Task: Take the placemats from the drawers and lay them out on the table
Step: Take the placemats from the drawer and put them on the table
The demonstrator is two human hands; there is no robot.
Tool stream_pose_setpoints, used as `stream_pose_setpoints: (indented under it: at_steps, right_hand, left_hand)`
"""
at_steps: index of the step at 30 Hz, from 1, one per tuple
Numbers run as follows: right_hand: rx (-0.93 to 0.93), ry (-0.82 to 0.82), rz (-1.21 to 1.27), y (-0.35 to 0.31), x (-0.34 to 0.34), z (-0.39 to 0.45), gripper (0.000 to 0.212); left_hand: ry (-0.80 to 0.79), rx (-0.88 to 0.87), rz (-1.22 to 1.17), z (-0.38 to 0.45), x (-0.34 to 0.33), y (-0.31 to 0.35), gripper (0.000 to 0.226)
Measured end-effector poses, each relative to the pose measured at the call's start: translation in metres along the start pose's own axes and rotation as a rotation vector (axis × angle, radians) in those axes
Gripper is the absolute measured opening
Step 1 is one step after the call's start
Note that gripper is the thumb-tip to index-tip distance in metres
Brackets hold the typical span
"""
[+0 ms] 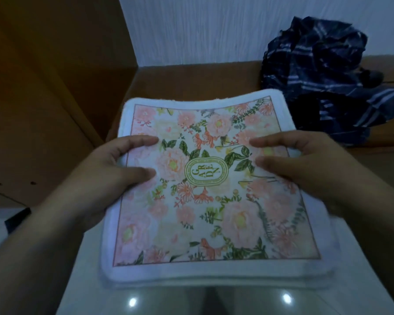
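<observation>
A square placemat (214,201) with a pink and green flower print, a white border and an oval label in its middle fills the centre of the head view. My left hand (114,169) grips its left edge, with digits on the printed face. My right hand (305,162) grips the right edge in the same way. The mat sags slightly between my hands. More white layered edges (214,281) show just under its near edge. The undersides of both hands and the mat's lower face are hidden.
A crumpled dark blue cloth with pale stripes (323,83) lies at the back right on a brown wooden surface (191,78). A brown wooden panel (43,87) stands at the left, a white wall (203,28) behind. A glossy white floor (191,301) is below.
</observation>
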State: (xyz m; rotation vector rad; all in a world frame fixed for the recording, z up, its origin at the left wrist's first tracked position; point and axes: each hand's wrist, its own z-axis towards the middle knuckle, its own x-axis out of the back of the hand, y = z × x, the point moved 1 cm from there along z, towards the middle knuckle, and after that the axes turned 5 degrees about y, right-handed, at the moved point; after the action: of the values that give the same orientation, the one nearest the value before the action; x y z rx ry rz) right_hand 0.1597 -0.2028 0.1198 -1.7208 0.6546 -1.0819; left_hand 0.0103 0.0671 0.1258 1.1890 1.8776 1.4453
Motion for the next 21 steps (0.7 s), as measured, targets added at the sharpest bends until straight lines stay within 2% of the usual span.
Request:
stream_pose_setpoints:
  at_steps: [5,10,14,21]
  right_hand:
    - [-0.021,0.032,0.059,0.017,-0.01,0.008,0.032]
    - [0.044,0.095,-0.076,-0.012,-0.003,-0.007,0.036]
    - [-0.002,0.112,-0.124,-0.075,0.029,-0.026,0.028]
    - [-0.097,0.109,-0.123,-0.223,0.107,-0.063,0.017]
  left_hand:
    - [0.058,-0.053,0.179,0.007,-0.006,-0.011,0.05]
    - [0.124,-0.218,0.421,-0.009,-0.009,0.018,0.055]
    - [0.124,-0.203,0.477,-0.034,-0.01,0.085,0.057]
    - [0.14,-0.25,0.629,-0.11,-0.014,0.249,0.053]
